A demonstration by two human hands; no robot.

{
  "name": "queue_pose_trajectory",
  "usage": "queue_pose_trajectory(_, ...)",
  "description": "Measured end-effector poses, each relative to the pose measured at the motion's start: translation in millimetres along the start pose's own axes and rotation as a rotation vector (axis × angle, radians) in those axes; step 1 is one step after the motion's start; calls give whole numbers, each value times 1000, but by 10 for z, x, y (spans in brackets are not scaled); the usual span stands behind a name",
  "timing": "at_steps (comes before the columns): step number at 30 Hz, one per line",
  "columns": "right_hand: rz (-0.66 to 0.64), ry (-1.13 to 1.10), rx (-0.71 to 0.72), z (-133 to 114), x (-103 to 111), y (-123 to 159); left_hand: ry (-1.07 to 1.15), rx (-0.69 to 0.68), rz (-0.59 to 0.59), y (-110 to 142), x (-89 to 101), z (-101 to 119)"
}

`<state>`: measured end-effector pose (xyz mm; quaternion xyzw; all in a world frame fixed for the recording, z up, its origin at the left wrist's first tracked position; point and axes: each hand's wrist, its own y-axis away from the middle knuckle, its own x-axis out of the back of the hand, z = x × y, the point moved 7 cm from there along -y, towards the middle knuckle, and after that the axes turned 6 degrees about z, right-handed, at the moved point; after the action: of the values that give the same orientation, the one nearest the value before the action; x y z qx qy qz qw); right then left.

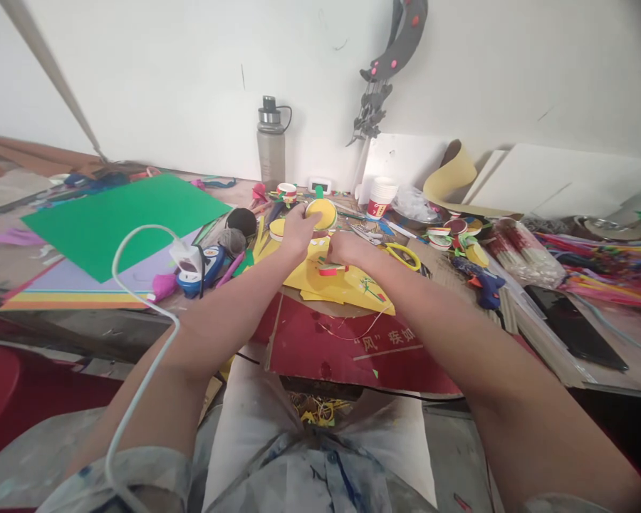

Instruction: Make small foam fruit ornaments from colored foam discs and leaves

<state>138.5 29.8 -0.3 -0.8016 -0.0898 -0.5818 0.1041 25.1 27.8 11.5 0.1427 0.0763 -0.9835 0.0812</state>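
Note:
My left hand (298,229) is closed round a small paper cup (321,213) covered in yellow, held on its side with its round yellow end facing me. My right hand (346,247) is just right of the cup and below it, fingers curled; what they pinch, if anything, is hidden. Both hands hover over yellow paper pieces (347,285) lying on a red cardboard sheet (347,345) with white printed characters.
A green sheet (117,217) lies on coloured paper at left. A blue glue gun (200,269) trails a white cord. Yellow-handled scissors (403,255), a stack of paper cups (380,197), a grey bottle (271,146), a blue glue gun (481,281) and bagged sticks (528,256) crowd the table.

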Motion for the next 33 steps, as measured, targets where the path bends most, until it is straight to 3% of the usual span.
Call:
queue_pose_trajectory(7,-17,-131,-68,92,162,185,60,15,-13,5,-19,23)
queue_pose_trajectory(9,42,-318,-144,227,236,282,63,34,-24,14,-31,15)
queue_pose_trajectory(13,185,-948,-329,527,259,471,15,101,-39,44,-51,-32)
queue_pose_trajectory(16,194,-1119,-360,628,194,543,0,158,-100,70,-102,-92)
queue_pose_trajectory(26,175,-1219,-276,613,179,565,84,116,-133,-47,-59,-56)
queue_pose_trajectory(33,258,-948,-173,653,176,524,142,91,-59,-237,101,145)
